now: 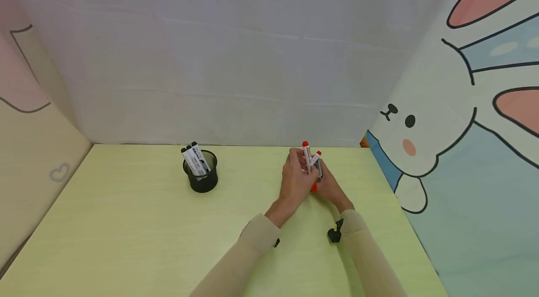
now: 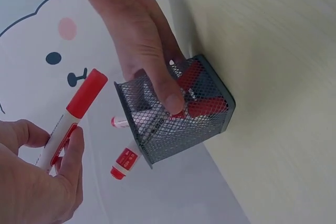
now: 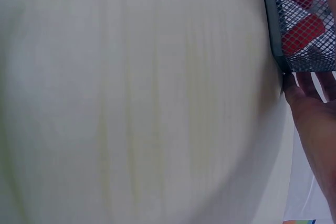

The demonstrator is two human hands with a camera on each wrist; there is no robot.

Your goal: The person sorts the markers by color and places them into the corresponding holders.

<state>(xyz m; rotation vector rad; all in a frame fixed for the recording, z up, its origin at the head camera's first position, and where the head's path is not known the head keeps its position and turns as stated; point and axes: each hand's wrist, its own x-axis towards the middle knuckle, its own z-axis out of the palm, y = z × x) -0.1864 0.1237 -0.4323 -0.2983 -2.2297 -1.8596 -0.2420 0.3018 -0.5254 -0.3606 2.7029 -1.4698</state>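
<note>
My left hand (image 1: 293,176) pinches a red-and-white marker (image 2: 72,116) between thumb and fingers, its long red cap pointing up past the fingertips. Beside it, my right hand (image 1: 331,189) grips a dark square mesh pen holder (image 2: 181,114), the thumb laid along one mesh side. Through the mesh in the left wrist view, red marker caps (image 2: 207,107) show near the bottom. Out of its mouth stick the red ends of two markers (image 2: 126,160). In the right wrist view, only part of the pen holder (image 3: 277,30) appears, with fingers around its lower corner.
A round black mesh cup (image 1: 204,184) holding several black-capped white markers (image 1: 195,159) stands left of the hands on the pale wooden table (image 1: 168,241). A white cloth wall (image 1: 236,54) rises behind the table; a rabbit-print cloth (image 1: 463,194) hangs at right.
</note>
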